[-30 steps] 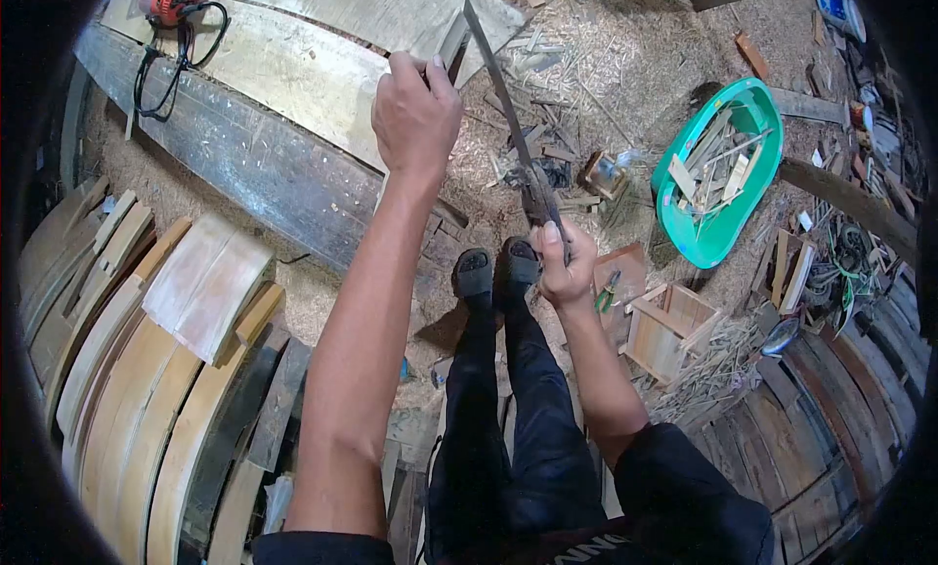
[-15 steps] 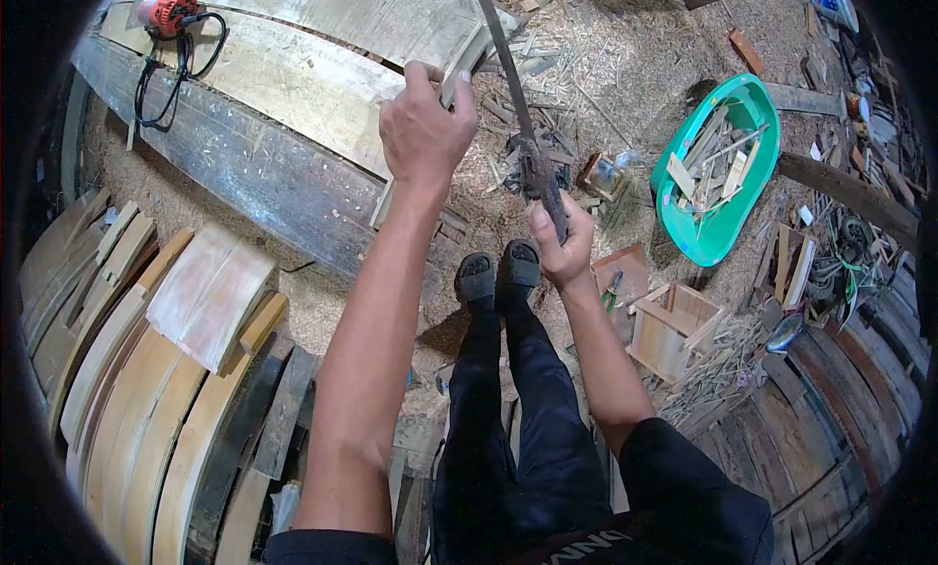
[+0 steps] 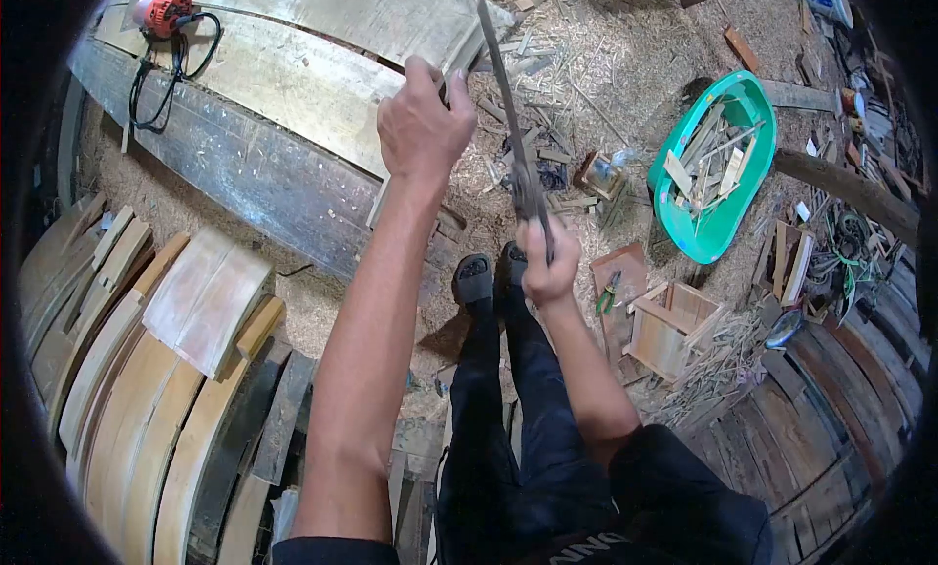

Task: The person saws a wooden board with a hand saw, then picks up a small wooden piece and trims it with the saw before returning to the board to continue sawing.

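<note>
My left hand (image 3: 425,125) is closed over the end edge of a pale wooden board (image 3: 391,23) on the bench, thumb and fingers on either side. A dark, long-bladed hand tool (image 3: 513,101) is gripped in my right hand (image 3: 549,262), at its thick lower end. Seen almost edge-on, the blade points up and away from me, its narrow tip just off the board's end, to the right of my left thumb. My fingers hide part of its handle.
An orange power tool (image 3: 166,13) with a black cord lies on the bench's far left. Wood scraps fill a green tub (image 3: 671,223) on the shaving-covered floor. Pliers (image 3: 608,292) and a wooden box (image 3: 657,345) lie right of my feet. Curved planks (image 3: 127,409) are stacked at left.
My right hand has drawn the bladed tool down toward my body, bringing its tip into view. My left hand stays at the board's end.
</note>
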The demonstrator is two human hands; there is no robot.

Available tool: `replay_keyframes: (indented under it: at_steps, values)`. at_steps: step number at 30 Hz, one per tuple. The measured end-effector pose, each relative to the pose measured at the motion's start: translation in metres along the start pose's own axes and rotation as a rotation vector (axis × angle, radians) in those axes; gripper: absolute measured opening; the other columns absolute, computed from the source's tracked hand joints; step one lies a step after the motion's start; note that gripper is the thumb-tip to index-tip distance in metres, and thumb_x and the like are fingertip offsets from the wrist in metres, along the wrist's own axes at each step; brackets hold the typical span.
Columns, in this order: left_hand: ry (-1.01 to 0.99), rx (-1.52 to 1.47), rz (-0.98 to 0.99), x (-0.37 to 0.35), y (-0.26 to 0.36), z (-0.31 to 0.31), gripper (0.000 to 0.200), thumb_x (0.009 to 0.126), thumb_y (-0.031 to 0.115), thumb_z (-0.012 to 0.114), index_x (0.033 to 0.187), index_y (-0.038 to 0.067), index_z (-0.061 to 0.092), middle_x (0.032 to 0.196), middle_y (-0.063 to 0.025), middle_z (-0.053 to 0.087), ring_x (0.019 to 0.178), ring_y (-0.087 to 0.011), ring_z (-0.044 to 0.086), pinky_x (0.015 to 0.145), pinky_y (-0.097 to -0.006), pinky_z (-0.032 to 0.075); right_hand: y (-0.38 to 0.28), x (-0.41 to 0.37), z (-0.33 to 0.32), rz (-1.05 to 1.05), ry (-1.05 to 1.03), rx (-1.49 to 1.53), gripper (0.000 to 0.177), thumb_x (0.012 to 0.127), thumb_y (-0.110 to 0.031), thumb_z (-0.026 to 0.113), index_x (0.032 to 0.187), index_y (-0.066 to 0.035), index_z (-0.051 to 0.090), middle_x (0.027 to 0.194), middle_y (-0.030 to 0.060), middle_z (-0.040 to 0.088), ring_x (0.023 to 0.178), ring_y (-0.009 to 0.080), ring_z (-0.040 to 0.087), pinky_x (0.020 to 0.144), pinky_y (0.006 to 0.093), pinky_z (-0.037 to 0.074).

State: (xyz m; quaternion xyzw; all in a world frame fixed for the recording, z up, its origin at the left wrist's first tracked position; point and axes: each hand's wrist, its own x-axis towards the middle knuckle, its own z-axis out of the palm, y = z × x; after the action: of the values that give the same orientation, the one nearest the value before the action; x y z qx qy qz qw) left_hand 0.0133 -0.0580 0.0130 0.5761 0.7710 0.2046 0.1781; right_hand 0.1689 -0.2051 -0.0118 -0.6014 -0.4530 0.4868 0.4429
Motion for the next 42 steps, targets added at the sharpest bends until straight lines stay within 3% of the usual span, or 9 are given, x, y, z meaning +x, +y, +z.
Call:
replay_keyframes:
  at_steps: [6, 11, 15, 18, 22, 26, 31, 35, 42]
  values:
    - [-0.002, 0.007, 0.017, 0.000, -0.003, 0.002, 0.028, 0.092, 0.030, 0.062, 0.097, 0.004, 0.054, 0.075, -0.0228, 0.068, 0.073, -0.0472, 0.065, 0.070, -0.0555, 0.048, 0.008, 0.045, 0.012, 0.001, -0.017, 0.003, 0.033, 0.097, -0.025, 0.058, 0.073, -0.003, 0.057, 0.056, -0.0014, 0.049, 0.054, 0.0077, 0.049, 0.051, 0.0260, 0.039]
    - [0.016, 0.024, 0.034, 0.005, -0.002, 0.003, 0.028, 0.092, 0.029, 0.062, 0.096, 0.004, 0.053, 0.075, -0.0221, 0.067, 0.073, -0.0469, 0.064, 0.070, -0.0558, 0.047, 0.009, 0.001, -0.004, -0.097, 0.038, 0.042, 0.035, 0.098, -0.026, 0.056, 0.071, -0.003, 0.054, 0.056, 0.0011, 0.044, 0.053, 0.0084, 0.041, 0.049, 0.0315, 0.034]
    - [-0.004, 0.014, 0.033, 0.002, -0.002, 0.002, 0.027, 0.092, 0.029, 0.062, 0.095, 0.003, 0.053, 0.076, -0.0217, 0.067, 0.072, -0.0462, 0.064, 0.069, -0.0549, 0.048, 0.003, 0.048, 0.008, 0.042, -0.040, 0.008, 0.034, 0.097, -0.025, 0.057, 0.071, -0.003, 0.054, 0.057, 0.0004, 0.042, 0.053, 0.0085, 0.041, 0.049, 0.0307, 0.035]
    - [0.005, 0.029, 0.057, 0.002, -0.001, 0.003, 0.027, 0.093, 0.028, 0.062, 0.095, 0.003, 0.053, 0.074, -0.0212, 0.066, 0.069, -0.0460, 0.064, 0.067, -0.0546, 0.048, -0.003, 0.030, 0.005, -0.054, -0.009, -0.027, 0.034, 0.097, -0.025, 0.057, 0.072, -0.003, 0.054, 0.057, 0.0002, 0.043, 0.054, 0.0088, 0.043, 0.050, 0.0297, 0.035]
    - [0.016, 0.001, 0.083, 0.002, -0.002, 0.002, 0.027, 0.093, 0.028, 0.061, 0.095, 0.003, 0.053, 0.071, -0.0208, 0.066, 0.066, -0.0459, 0.064, 0.065, -0.0541, 0.049, 0.000, 0.004, -0.005, -0.034, -0.019, 0.039, 0.035, 0.097, -0.027, 0.056, 0.072, -0.003, 0.054, 0.058, -0.0002, 0.045, 0.055, 0.0088, 0.045, 0.051, 0.0286, 0.037]
    - [0.013, 0.018, 0.068, -0.002, -0.003, 0.003, 0.027, 0.093, 0.028, 0.062, 0.093, 0.003, 0.052, 0.071, -0.0213, 0.066, 0.066, -0.0461, 0.064, 0.065, -0.0544, 0.048, -0.006, 0.053, 0.013, 0.064, -0.030, 0.012, 0.035, 0.097, -0.027, 0.056, 0.072, -0.003, 0.054, 0.058, -0.0001, 0.047, 0.056, 0.0085, 0.046, 0.052, 0.0282, 0.037]
    - [0.013, 0.027, 0.074, 0.002, -0.002, 0.002, 0.027, 0.093, 0.028, 0.062, 0.093, 0.003, 0.052, 0.072, -0.0214, 0.066, 0.067, -0.0459, 0.064, 0.066, -0.0548, 0.048, 0.001, 0.001, -0.008, -0.071, -0.011, 0.090, 0.033, 0.098, -0.027, 0.057, 0.077, -0.002, 0.057, 0.058, -0.0019, 0.047, 0.054, 0.0073, 0.045, 0.050, 0.0274, 0.036]
    - [0.023, 0.044, 0.073, 0.000, -0.003, 0.003, 0.027, 0.093, 0.028, 0.062, 0.093, 0.003, 0.051, 0.072, -0.0208, 0.066, 0.067, -0.0453, 0.064, 0.068, -0.0541, 0.048, 0.005, 0.061, 0.009, 0.021, -0.038, 0.046, 0.034, 0.096, -0.028, 0.058, 0.077, -0.001, 0.057, 0.057, -0.0003, 0.045, 0.054, 0.0073, 0.044, 0.050, 0.0282, 0.036]
    - [0.016, 0.055, 0.090, -0.001, -0.002, 0.006, 0.026, 0.092, 0.026, 0.062, 0.095, 0.003, 0.051, 0.071, -0.0195, 0.066, 0.068, -0.0433, 0.064, 0.069, -0.0521, 0.046, 0.006, 0.009, -0.005, -0.044, -0.021, 0.038, 0.033, 0.097, -0.026, 0.056, 0.073, -0.004, 0.056, 0.060, 0.0007, 0.049, 0.055, 0.0105, 0.048, 0.052, 0.0292, 0.038]
